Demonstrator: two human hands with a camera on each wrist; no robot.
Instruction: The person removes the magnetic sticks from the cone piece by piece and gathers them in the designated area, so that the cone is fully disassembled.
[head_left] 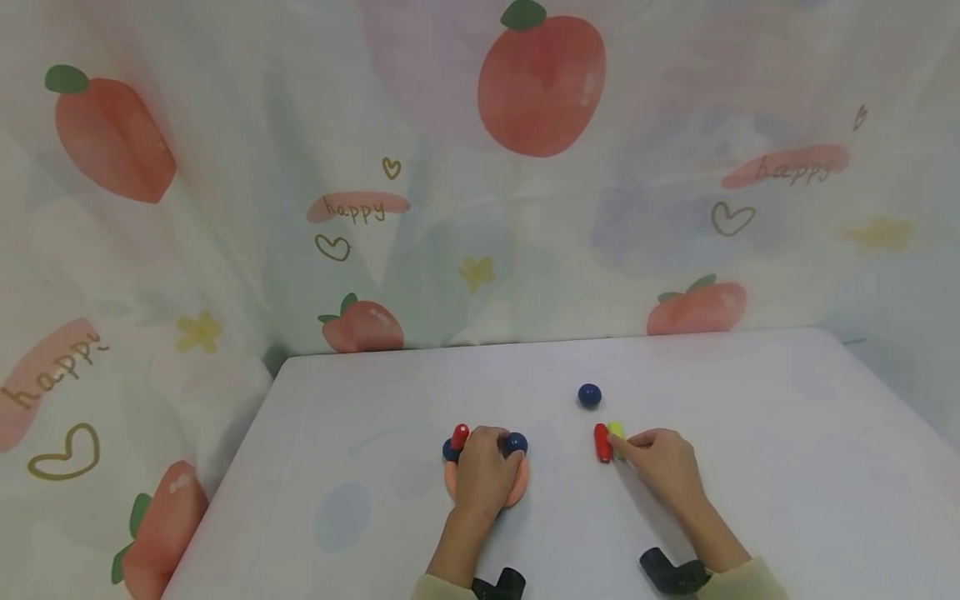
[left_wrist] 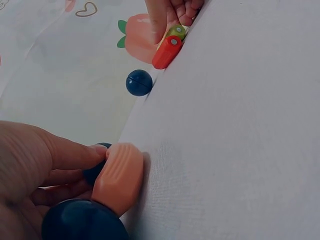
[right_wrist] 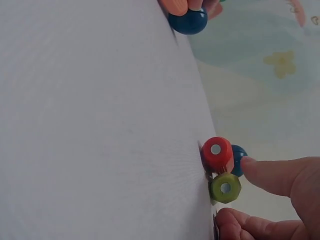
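Note:
My left hand (head_left: 482, 471) grips a curved orange piece (left_wrist: 120, 177), its thumb at the end of the piece beside a dark blue ball (head_left: 515, 442). Another blue ball (left_wrist: 82, 220) sits at the piece's other end. A short red rod (head_left: 460, 437) shows just beyond the left fingers, which hide part of this group. Over on the right, a second red rod (right_wrist: 217, 154) and a yellow-green rod (right_wrist: 225, 188) lie side by side on the table, with pale round ends. My right hand (head_left: 663, 465) has its thumb and fingers apart around the green rod, the thumb tip close over it.
A separate blue ball (head_left: 589, 396) rests beyond the two rods. The white table (head_left: 322, 433) ends at a hanging cloth (head_left: 450, 300) printed with peaches at the back and left. Dark camera mounts (head_left: 673, 572) sit at both wrists.

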